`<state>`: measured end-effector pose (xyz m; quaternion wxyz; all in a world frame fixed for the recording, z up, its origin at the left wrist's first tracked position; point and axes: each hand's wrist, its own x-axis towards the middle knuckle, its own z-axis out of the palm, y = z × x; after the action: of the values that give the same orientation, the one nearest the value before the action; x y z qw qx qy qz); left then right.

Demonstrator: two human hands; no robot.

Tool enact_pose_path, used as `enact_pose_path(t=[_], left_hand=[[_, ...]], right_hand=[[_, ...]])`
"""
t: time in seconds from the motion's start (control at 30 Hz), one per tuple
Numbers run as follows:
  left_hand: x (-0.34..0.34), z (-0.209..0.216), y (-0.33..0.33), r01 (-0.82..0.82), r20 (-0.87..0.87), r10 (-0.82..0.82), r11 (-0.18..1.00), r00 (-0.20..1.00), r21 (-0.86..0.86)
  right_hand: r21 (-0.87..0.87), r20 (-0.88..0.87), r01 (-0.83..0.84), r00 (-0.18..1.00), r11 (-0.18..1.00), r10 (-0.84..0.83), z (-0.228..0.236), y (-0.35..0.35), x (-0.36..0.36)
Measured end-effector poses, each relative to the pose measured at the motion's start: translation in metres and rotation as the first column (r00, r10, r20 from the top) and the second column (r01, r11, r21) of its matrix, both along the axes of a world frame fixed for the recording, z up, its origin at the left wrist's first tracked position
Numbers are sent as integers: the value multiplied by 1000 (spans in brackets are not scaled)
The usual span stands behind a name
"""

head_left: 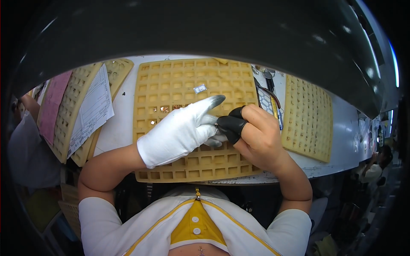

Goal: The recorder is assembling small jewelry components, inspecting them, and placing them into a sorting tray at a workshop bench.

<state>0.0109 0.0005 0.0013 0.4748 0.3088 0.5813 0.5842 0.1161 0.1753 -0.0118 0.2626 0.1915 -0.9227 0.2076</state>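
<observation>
A yellow tray point(171, 79) of square compartments lies under both hands. My left hand point(181, 130), in a white glove with greyed fingertips, points its index finger out to the right while its other fingers curl. Black covers sit on the thumb and index finger of my right hand point(256, 132), which are pinched together. The two hands meet over the tray around something small that I cannot make out. Small shiny copper-coloured pieces point(164, 109) rest in several compartments beside the left glove. A small white-and-blue card point(200, 88) lies on the tray beyond my hands.
A second yellow tray point(307, 119), filled with small pieces, stands on the right. Pliers point(270, 93) and other tools lie between the trays. To the left are stacked trays with a printed sheet point(93, 112) and a pink sheet point(55, 106). A dark curved cover point(192, 32) overhangs the far side.
</observation>
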Motion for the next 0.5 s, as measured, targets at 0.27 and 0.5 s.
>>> enact_pose_path(t=[0.27,0.5], left_hand=[[-5,17,2,145,161,-110,964,981,-224],[-6,12,-3,122,334,-52,974,941,-192]], right_hand=[[69,-128,-3,992,998,12,3,2,2],[-54,-135,-27,991,998,20,1,-1,-3]])
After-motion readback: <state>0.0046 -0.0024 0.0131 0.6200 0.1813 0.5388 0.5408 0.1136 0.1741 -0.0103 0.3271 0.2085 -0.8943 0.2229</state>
